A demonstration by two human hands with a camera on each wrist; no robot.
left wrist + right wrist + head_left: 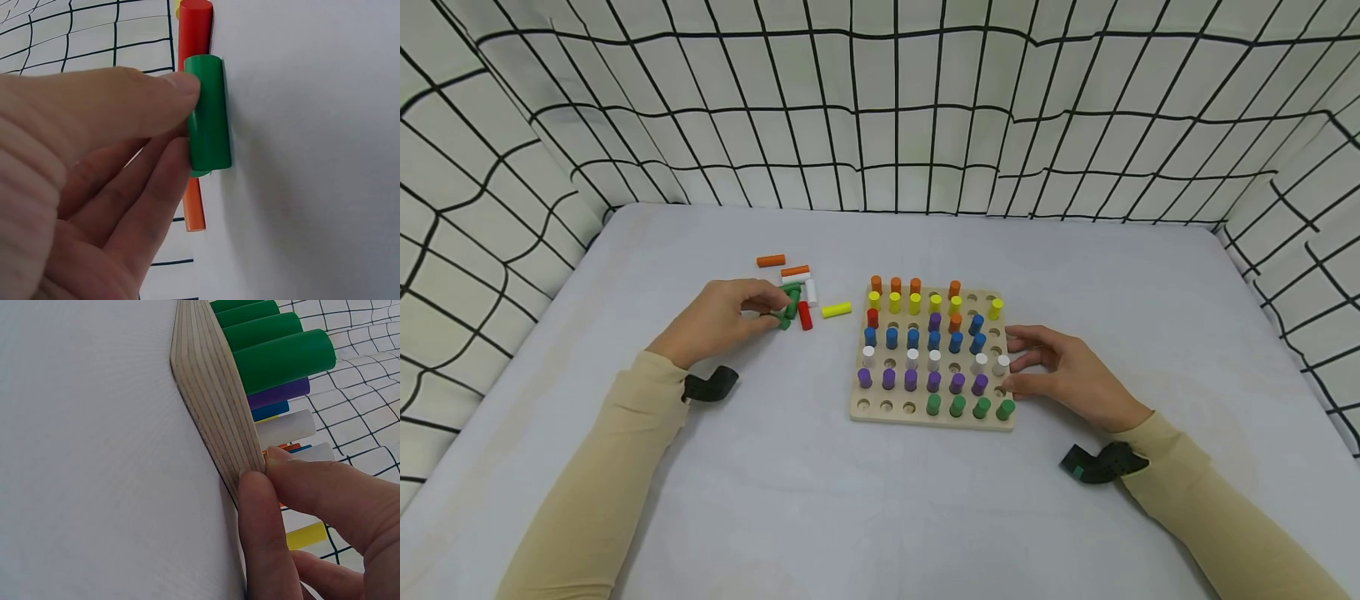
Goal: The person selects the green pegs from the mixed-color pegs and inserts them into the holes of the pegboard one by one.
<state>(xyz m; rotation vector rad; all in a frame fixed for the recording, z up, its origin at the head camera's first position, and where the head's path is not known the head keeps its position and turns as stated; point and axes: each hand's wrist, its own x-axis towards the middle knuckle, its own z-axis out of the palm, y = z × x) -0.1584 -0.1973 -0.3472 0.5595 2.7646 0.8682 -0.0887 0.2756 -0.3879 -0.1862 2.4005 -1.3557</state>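
Observation:
My left hand (726, 318) is at the loose pegs left of the board, its thumb and fingers pinching a green peg (209, 115). In the left wrist view the thumb lies on this peg's side, with a red peg (195, 31) and an orange peg (195, 206) behind it. A wooden pegboard (887, 414) bears rows of orange, yellow, blue, white, purple and green pegs, a red one, and several bare holes. My right hand (1063, 371) holds the board's right edge; in the right wrist view the fingertips grip its layered side (209, 406) near the white pegs.
Around the left fingertips lie loose orange pegs (771, 261), white ones (811, 292), a red peg (805, 316) and a yellow peg (837, 310). A white cloth covers the table (850, 517). Black-lined white walls stand at the back and sides.

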